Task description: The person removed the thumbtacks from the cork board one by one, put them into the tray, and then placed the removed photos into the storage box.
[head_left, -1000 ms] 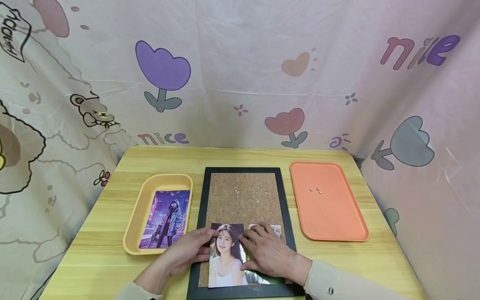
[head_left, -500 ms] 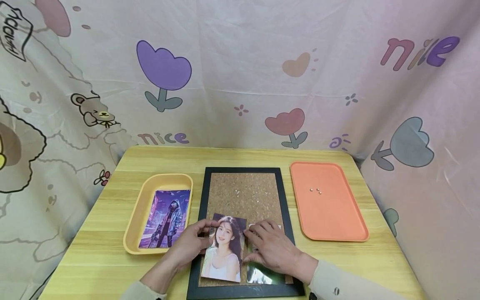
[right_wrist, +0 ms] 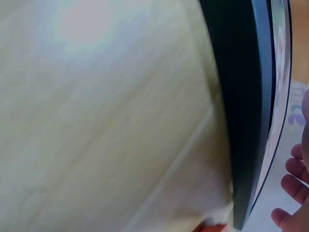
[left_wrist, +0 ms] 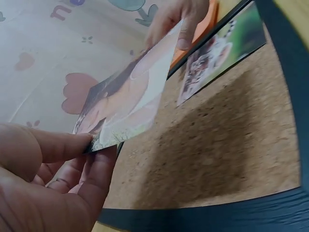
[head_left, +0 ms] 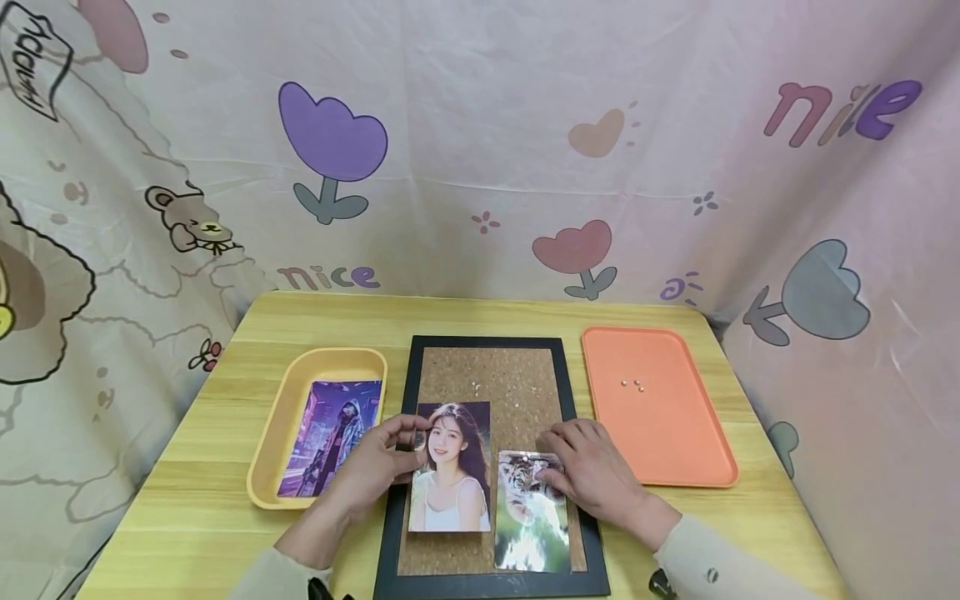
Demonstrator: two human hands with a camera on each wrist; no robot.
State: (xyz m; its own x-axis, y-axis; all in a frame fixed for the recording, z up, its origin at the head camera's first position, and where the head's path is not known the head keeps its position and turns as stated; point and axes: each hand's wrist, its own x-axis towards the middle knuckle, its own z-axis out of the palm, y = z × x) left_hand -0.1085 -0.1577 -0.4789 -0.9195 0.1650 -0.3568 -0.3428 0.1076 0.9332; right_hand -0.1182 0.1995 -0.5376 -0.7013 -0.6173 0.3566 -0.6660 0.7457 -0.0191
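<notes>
My left hand (head_left: 371, 468) pinches the left edge of a portrait photo (head_left: 453, 500) of a long-haired person in a white top. In the left wrist view, thumb and fingers grip that photo (left_wrist: 130, 96) above the cork board (left_wrist: 212, 145), and its shadow falls on the cork. Beside it, a tiger photo (head_left: 531, 529) lies on the lower right of the black-framed cork board (head_left: 465, 367). My right hand (head_left: 600, 475) is over that photo's upper right corner, fingers loosely bent, holding nothing visible. Whether it touches the photo is unclear. The right wrist view mostly shows tabletop and frame edge.
A yellow tray (head_left: 262, 475) with a purple city-scene photo (head_left: 330, 437) stands left of the board. On the right, an orange tray (head_left: 667, 442) holds 3 tiny round pins (head_left: 637, 386). Small clear bits (head_left: 476, 388) dot the cork's upper part. A printed curtain hangs behind.
The portrait photo has moved up the board in my left hand and is lifted off the cork. My right hand has drawn away to the right, uncovering the tiger photo.
</notes>
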